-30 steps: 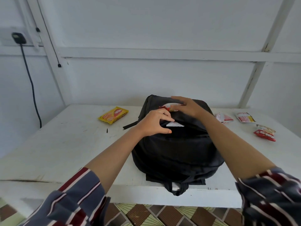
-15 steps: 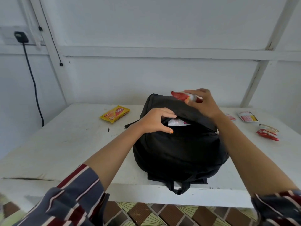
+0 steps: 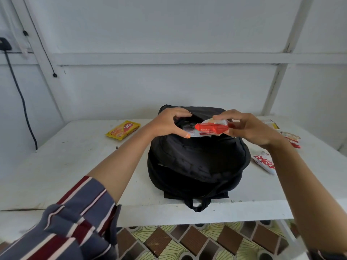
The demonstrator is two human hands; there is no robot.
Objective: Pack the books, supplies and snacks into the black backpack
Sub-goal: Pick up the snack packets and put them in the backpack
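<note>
red snack packet, pinched by right hand, has lowered to the backpack opening left hand grips.

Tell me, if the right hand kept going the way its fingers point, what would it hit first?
Probably the left hand, which holds the black backpack open: the right hand points leftward at it, red snack packet leading. Depth is unclear, so the packet may slip into the opening instead.

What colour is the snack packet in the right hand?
The snack packet in the right hand is red and white; the head view shows it.
</note>
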